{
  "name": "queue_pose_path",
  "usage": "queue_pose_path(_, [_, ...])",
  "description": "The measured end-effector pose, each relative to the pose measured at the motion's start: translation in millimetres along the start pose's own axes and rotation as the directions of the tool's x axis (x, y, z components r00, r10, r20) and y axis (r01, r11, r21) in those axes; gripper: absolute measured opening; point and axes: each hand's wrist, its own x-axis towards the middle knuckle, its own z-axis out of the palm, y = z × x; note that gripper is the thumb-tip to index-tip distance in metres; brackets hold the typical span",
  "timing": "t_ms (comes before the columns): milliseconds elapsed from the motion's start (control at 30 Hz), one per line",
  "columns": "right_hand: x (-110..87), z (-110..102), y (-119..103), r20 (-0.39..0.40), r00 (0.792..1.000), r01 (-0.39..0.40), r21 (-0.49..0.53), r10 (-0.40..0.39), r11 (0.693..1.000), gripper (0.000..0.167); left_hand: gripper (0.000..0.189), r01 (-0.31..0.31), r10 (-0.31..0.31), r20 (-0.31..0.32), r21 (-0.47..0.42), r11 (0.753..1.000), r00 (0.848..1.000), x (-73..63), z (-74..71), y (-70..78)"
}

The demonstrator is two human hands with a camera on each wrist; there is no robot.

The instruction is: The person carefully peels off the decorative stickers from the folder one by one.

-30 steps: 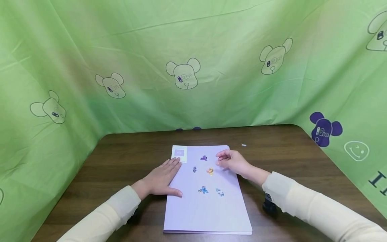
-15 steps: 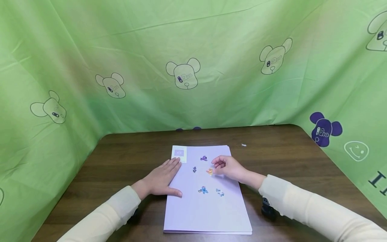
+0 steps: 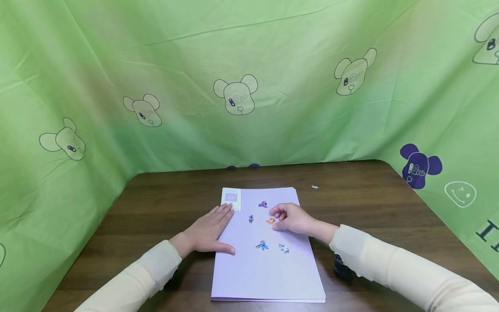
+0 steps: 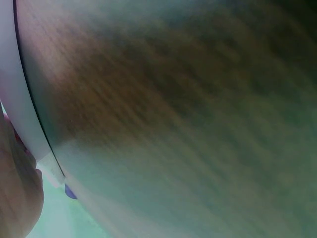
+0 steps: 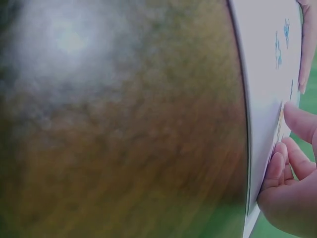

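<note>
On a large pale board or pad [image 3: 269, 273] lie several small cartoon-figure stickers. My left hand [image 3: 210, 229] rests flat on its left edge, fingers together and thumb spread inward, beside a pale label [image 3: 231, 199] in the upper left corner. My right hand [image 3: 292, 218] is low over the right side, its thumb and forefinger apart on either side of an orange sticker [image 3: 270, 220]. In the right wrist view, the thumb [image 5: 299, 121] is close to the surface. A purple sticker [image 3: 263, 204], a small dark one [image 3: 251, 219], a blue one [image 3: 262, 245] and a blue-white one [image 3: 283, 248] lie around.
The pad lies on a dark wooden table [image 3: 163, 203]. A tiny white scrap [image 3: 314, 186] is on the wood beyond its upper right corner. A green printed curtain [image 3: 238, 138] stands around the back and sides.
My right hand has moved down and left from the pad's upper right edge to the orange sticker. My left hand has stayed in place.
</note>
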Motion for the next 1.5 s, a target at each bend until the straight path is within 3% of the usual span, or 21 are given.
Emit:
queue_pose_path(600, [2.9, 2.0, 1.7, -0.002, 0.999, 0.035, -0.134, -0.035, 0.99, 0.024, 0.116, 0.001, -0.001, -0.006, 0.003, 1.0, 1.0, 1.7, 3.6, -3.2])
queue_pose_path(1500, [0.9, 1.0, -1.9, 0.009, 0.999, 0.048, -0.133, -0.047, 0.99, 0.019, 0.115, -0.021, 0.021, -0.04, 0.001, 1.0, 0.999, 1.6, 5.9, -3.5])
